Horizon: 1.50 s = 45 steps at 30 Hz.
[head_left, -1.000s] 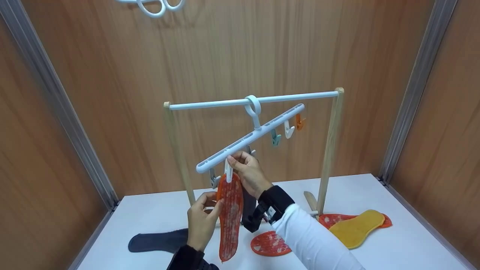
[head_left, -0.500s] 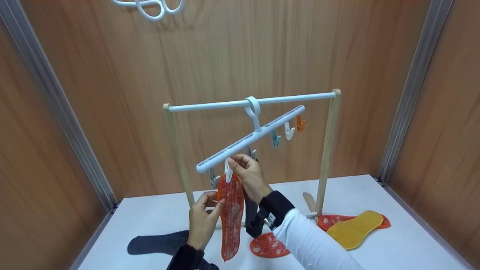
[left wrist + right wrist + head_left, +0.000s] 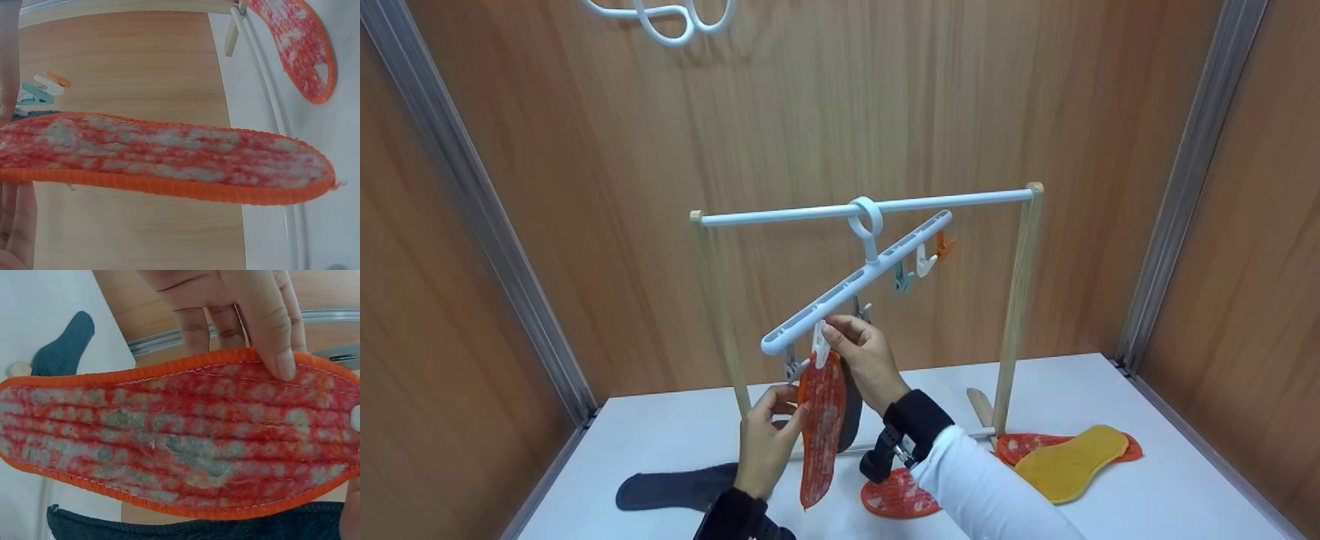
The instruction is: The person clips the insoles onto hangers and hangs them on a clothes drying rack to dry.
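A red insole (image 3: 821,427) with orange trim hangs upright from a white clip (image 3: 820,345) on a pale-blue hanger (image 3: 840,292). My left hand (image 3: 763,442) pinches the insole's left edge between thumb and fingers; the right wrist view shows the thumb lying over the orange trim of the insole (image 3: 180,433). My right hand (image 3: 870,360) pinches the white clip near its top, just under the hanger bar. A dark insole (image 3: 851,409) hangs behind the red one, partly hidden. A grey clip (image 3: 793,366) hangs at the hanger's near end.
The hanger hooks over a rod (image 3: 780,215) between wooden posts. Teal (image 3: 902,278), white (image 3: 925,261) and orange clips (image 3: 942,246) hang at its far end. On the table lie a dark insole (image 3: 675,486), red insoles (image 3: 898,496) and a yellow insole (image 3: 1072,463).
The hanger has turned slightly, its near end moving right and its far end left. The red insole has turned a little, its lower tip rising in view. Both hands keep their grip.
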Each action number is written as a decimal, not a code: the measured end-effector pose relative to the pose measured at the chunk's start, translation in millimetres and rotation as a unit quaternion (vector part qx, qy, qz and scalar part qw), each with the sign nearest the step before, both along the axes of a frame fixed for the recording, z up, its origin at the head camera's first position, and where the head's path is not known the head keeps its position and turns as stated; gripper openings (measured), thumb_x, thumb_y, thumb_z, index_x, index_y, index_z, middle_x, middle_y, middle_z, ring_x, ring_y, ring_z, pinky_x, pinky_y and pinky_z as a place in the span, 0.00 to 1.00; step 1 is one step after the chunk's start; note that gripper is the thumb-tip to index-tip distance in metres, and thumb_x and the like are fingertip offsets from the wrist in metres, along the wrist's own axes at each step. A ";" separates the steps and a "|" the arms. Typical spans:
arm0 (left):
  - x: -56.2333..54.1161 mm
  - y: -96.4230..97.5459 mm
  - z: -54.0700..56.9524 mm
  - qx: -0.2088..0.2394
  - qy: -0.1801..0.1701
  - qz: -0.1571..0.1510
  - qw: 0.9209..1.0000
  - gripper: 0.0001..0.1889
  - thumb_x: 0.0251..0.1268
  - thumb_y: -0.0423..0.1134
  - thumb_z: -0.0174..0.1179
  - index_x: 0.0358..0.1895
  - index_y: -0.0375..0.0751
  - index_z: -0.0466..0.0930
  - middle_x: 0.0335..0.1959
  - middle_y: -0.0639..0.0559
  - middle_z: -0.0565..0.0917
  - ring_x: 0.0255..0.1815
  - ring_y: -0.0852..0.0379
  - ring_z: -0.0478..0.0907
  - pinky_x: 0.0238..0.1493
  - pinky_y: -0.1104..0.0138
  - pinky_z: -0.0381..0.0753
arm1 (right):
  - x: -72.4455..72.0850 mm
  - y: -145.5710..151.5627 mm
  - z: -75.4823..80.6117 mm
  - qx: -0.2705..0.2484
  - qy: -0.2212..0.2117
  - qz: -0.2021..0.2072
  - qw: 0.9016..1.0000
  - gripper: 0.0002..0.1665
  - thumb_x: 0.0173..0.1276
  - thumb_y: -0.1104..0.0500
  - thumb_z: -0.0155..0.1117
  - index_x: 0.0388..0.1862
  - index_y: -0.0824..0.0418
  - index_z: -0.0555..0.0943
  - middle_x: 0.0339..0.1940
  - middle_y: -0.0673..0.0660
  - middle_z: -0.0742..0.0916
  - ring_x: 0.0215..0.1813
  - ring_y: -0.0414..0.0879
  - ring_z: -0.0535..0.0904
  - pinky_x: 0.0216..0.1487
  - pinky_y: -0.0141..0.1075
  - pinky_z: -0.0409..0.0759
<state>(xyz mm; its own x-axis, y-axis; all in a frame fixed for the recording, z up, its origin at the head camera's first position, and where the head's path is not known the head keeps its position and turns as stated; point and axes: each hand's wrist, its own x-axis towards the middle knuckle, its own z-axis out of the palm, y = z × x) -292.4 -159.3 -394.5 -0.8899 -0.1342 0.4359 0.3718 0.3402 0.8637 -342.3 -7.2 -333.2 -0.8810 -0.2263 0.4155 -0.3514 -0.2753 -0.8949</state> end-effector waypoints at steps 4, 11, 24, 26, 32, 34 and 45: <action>-0.9 -2.7 -0.3 -0.009 -0.018 -0.004 1.000 0.12 0.61 0.34 0.62 0.47 0.36 0.77 0.41 0.47 0.82 0.39 0.55 0.78 0.41 0.65 0.82 | 0.3 2.1 -1.9 0.008 0.001 -0.009 1.000 0.25 0.70 0.54 0.58 0.59 0.68 0.72 0.46 0.58 0.81 0.47 0.48 0.77 0.54 0.40 0.78; -1.2 -15.7 -1.4 -0.055 0.004 -0.025 0.998 0.13 0.61 0.36 0.63 0.47 0.37 0.78 0.41 0.47 0.82 0.39 0.54 0.79 0.38 0.68 0.81 | 0.4 4.8 -4.2 0.039 0.027 -0.042 0.998 0.26 0.68 0.52 0.60 0.60 0.66 0.74 0.49 0.60 0.82 0.48 0.49 0.78 0.54 0.42 0.78; -4.7 -42.7 -10.1 -0.110 0.021 -0.007 0.994 0.09 0.60 0.34 0.62 0.43 0.38 0.78 0.37 0.49 0.82 0.35 0.56 0.78 0.33 0.71 0.78 | -2.6 11.7 -9.0 0.048 0.052 -0.054 0.996 0.25 0.69 0.53 0.59 0.59 0.66 0.74 0.48 0.61 0.82 0.46 0.50 0.77 0.50 0.42 0.79; -7.3 -48.4 -16.1 -0.128 0.020 0.000 0.992 0.08 0.60 0.33 0.63 0.42 0.37 0.78 0.36 0.50 0.82 0.34 0.56 0.78 0.32 0.71 0.78 | -2.7 12.1 -9.0 0.047 0.054 -0.056 0.996 0.24 0.69 0.54 0.59 0.59 0.66 0.74 0.47 0.61 0.82 0.45 0.51 0.77 0.49 0.41 0.79; -16.1 -70.2 -36.7 -0.202 -0.008 0.020 0.979 0.08 0.59 0.31 0.63 0.41 0.38 0.79 0.36 0.52 0.82 0.36 0.56 0.78 0.33 0.69 0.78 | -2.8 12.4 -10.4 0.045 0.065 -0.067 0.995 0.23 0.67 0.55 0.61 0.58 0.65 0.76 0.47 0.60 0.83 0.47 0.60 0.76 0.49 0.43 0.78; -17.7 -77.9 -44.1 -0.230 -0.025 0.026 0.973 0.08 0.57 0.31 0.63 0.40 0.39 0.79 0.35 0.53 0.81 0.37 0.56 0.77 0.35 0.66 0.77 | -2.8 12.4 -10.7 0.044 0.064 -0.071 0.994 0.24 0.66 0.55 0.62 0.57 0.65 0.76 0.47 0.60 0.83 0.48 0.62 0.75 0.50 0.44 0.77; -28.2 -125.1 -84.9 -0.357 -0.137 0.018 0.924 0.14 0.51 0.25 0.64 0.43 0.37 0.80 0.38 0.45 0.81 0.43 0.45 0.77 0.46 0.50 0.76 | -1.6 12.5 -12.6 0.049 0.055 -0.071 0.995 0.24 0.66 0.55 0.63 0.58 0.64 0.76 0.45 0.61 0.83 0.46 0.55 0.77 0.51 0.42 0.79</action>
